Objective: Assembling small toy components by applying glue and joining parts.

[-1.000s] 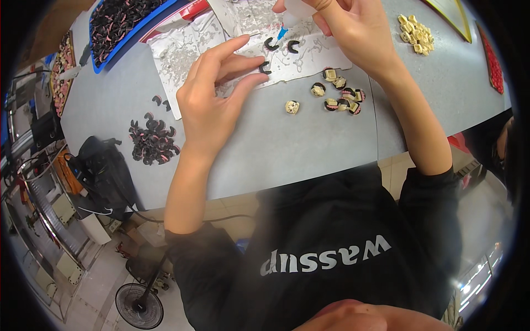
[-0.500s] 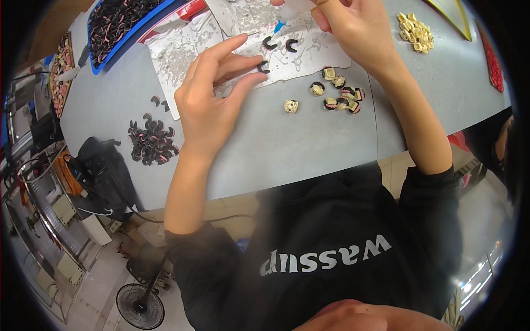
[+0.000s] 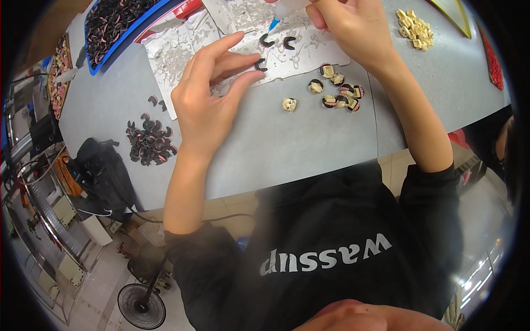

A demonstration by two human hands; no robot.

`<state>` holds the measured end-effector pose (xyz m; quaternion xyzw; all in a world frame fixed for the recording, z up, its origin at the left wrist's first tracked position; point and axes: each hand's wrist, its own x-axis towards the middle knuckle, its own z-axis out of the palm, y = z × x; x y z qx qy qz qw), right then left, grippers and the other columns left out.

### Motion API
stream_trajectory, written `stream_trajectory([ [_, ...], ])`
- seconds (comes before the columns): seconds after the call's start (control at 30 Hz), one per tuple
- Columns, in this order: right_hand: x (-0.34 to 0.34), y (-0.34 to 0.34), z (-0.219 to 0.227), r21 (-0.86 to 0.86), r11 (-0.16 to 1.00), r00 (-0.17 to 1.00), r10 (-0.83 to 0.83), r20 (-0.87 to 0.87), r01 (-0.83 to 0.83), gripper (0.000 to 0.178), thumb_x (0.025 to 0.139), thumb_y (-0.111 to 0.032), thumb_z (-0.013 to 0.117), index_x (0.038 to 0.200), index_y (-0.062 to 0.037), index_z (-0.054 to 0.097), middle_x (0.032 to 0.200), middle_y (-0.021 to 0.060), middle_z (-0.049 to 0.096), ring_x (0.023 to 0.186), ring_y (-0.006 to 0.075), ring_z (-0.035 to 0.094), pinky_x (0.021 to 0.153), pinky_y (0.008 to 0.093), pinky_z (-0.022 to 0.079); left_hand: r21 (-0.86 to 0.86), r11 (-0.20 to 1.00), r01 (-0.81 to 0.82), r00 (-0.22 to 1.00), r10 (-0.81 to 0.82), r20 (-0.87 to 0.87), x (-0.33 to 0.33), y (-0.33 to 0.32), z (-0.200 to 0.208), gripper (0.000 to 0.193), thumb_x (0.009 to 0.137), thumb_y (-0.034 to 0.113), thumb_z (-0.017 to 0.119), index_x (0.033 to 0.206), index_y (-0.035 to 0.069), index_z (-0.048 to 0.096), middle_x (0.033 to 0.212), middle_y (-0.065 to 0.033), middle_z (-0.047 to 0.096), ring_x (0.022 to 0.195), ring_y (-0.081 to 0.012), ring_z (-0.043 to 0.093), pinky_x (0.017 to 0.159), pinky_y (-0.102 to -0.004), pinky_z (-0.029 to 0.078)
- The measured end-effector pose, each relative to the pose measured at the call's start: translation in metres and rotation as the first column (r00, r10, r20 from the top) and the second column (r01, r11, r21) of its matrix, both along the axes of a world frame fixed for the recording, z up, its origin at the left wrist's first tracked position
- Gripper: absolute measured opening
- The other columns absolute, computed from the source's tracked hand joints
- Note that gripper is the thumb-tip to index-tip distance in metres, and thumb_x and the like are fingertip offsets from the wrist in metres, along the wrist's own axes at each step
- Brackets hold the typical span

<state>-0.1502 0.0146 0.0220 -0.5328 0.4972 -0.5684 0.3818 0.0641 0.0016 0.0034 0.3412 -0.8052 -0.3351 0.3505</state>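
Observation:
My left hand [image 3: 212, 94] rests on the grey table [image 3: 287, 149], thumb and fingertips pinching a small black curved piece [image 3: 260, 65] against a crumpled foil sheet [image 3: 309, 52]. My right hand [image 3: 348, 27] holds a white glue bottle with a blue nozzle [image 3: 274, 23], its tip pointing down over two more black curved pieces [image 3: 277, 42] on the foil. Just right of the foil lies a small cluster of finished black, pink and cream pieces [image 3: 338, 94], with one lying apart [image 3: 289, 104].
A pile of loose black curved pieces [image 3: 148, 142] lies left of my left hand. A blue tray [image 3: 113, 25] full of dark pieces stands at the back left. Cream-coloured small parts [image 3: 414, 30] are heaped at the back right. Below the table edge are a floor fan [image 3: 141, 306] and a black bag [image 3: 102, 176].
Both hands have barely shifted. The glue nozzle has stayed over the black pieces on the foil and the left fingers have kept pinching their piece.

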Motion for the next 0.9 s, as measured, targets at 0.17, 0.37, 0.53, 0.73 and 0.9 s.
stream_trajectory([
  [0.17, -0.001, -0.001, -0.001, -0.030, 0.999, 0.999, -0.026, -0.031, 0.025, 0.018, 0.092, -0.017, 0.061, 0.094, -0.0017, 0.051, 0.077, 0.0046, 0.065, 0.054, 0.0022, 0.046, 0.047, 0.0178, 0.035, -0.002, 1.000, -0.008, 1.000, 0.008, 0.012, 0.000, 0.000, 0.000, 0.044, 0.072, 0.002, 0.076, 0.113, 0.004, 0.060, 0.088, -0.0062, 0.072, 0.086, -0.0156, 0.067, 0.073, -0.0258, 0.056],
  [0.37, -0.002, -0.002, -0.007, -0.089, 0.993, 0.990, -0.083, -0.113, 0.073, 0.017, 0.092, -0.016, 0.061, 0.093, -0.0020, 0.053, 0.075, 0.0033, 0.063, 0.055, 0.0027, 0.046, 0.048, 0.0182, 0.035, -0.014, 1.000, 0.026, 0.998, -0.025, 0.050, 0.001, -0.001, 0.000, 0.049, 0.074, -0.002, 0.074, 0.119, 0.000, 0.054, 0.092, -0.0117, 0.072, 0.086, -0.0146, 0.067, 0.078, -0.0268, 0.056],
  [0.53, -0.005, -0.001, 0.003, -0.024, 0.994, 0.994, -0.108, -0.006, 0.108, 0.018, 0.094, -0.019, 0.059, 0.095, -0.0013, 0.054, 0.074, 0.0021, 0.063, 0.054, 0.0022, 0.047, 0.046, 0.0164, 0.034, -0.026, 0.999, 0.026, 0.998, -0.024, 0.061, 0.002, 0.000, 0.001, 0.049, 0.074, -0.002, 0.075, 0.119, 0.000, 0.055, 0.091, -0.0117, 0.072, 0.087, -0.0148, 0.067, 0.078, -0.0268, 0.055],
  [0.73, -0.011, -0.001, 0.019, 0.083, 0.979, 0.983, -0.185, 0.006, 0.184, 0.024, 0.097, -0.025, 0.054, 0.096, -0.0003, 0.055, 0.075, 0.0028, 0.063, 0.055, 0.0032, 0.050, 0.047, 0.0157, 0.036, -0.044, 0.998, 0.034, 0.998, -0.032, 0.049, 0.002, -0.001, 0.001, 0.048, 0.074, -0.003, 0.074, 0.118, 0.000, 0.055, 0.092, -0.0118, 0.072, 0.086, -0.0155, 0.068, 0.078, -0.0270, 0.055],
  [0.9, -0.014, -0.004, 0.001, -0.136, 0.990, 0.998, -0.049, -0.026, 0.045, 0.023, 0.096, -0.022, 0.054, 0.093, 0.0003, 0.056, 0.075, 0.0056, 0.064, 0.064, 0.0083, 0.057, 0.057, 0.0204, 0.044, -0.021, 1.000, 0.004, 1.000, -0.004, 0.016, 0.000, 0.000, -0.001, 0.046, 0.072, 0.001, 0.076, 0.114, 0.002, 0.059, 0.089, -0.0082, 0.072, 0.086, -0.0163, 0.068, 0.074, -0.0257, 0.056],
])
